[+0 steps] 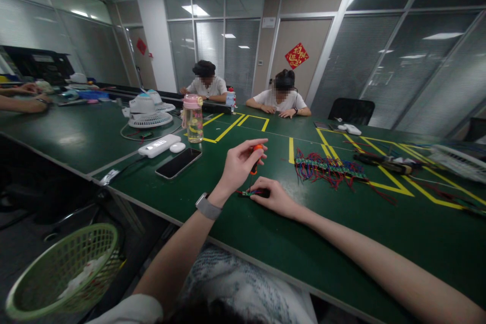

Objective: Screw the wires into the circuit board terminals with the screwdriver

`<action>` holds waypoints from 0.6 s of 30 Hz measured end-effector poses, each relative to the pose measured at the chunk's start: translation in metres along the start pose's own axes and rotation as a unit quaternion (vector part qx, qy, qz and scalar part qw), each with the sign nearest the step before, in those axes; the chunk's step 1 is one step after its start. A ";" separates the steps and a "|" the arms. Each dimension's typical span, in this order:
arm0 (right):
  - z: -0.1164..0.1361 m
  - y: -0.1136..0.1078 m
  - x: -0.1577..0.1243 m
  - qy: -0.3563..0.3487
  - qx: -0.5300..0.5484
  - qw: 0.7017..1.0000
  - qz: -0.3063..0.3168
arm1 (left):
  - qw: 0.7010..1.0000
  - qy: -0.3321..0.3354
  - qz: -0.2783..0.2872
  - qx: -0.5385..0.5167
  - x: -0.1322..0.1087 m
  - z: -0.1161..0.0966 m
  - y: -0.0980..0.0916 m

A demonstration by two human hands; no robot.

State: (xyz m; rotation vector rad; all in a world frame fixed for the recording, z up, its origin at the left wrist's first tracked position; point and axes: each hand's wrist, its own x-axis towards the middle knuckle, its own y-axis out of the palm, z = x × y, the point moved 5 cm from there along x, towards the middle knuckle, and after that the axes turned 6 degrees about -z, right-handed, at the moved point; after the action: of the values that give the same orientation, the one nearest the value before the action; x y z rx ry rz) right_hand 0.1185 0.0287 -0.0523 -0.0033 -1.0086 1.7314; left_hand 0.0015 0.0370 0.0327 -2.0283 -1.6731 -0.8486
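My left hand (240, 163) is raised a little above the green table (266, 233), fingers pinched round a small screwdriver with an orange handle (256, 154) that points down. My right hand (276, 196) rests on the table just below it, fingers pressed on a small green connector block with red and blue wires (250, 193). The screwdriver tip hangs right above that block. A watch with a grey band (207, 207) is on my left wrist. A heap of similar wired connector strips (328, 168) lies to the right, beyond my hands.
A black phone (178, 163), white power bank (159, 146), clear bottle with pink lid (193, 119) and white fans (148, 111) sit at left. Two people sit across the table; another person's arms show far left. A green basket (61, 273) stands below the table edge.
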 end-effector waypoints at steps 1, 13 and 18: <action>0.000 0.000 0.000 0.001 0.000 1.000 0.001 | 0.999 0.014 -0.019 0.031 0.000 -0.002 -0.002; -0.001 0.000 0.000 -0.007 0.000 1.000 -0.004 | 1.000 -0.002 -0.011 0.024 0.000 0.001 -0.001; 0.000 0.000 0.000 -0.004 0.003 1.000 -0.003 | 0.990 0.064 -0.062 0.114 0.000 -0.006 -0.008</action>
State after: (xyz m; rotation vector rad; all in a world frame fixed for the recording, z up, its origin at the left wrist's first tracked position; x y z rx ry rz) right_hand 0.1187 0.0288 -0.0528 0.0102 -1.0075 1.7303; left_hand -0.0079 0.0351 0.0366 -1.6979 -1.7513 -0.7718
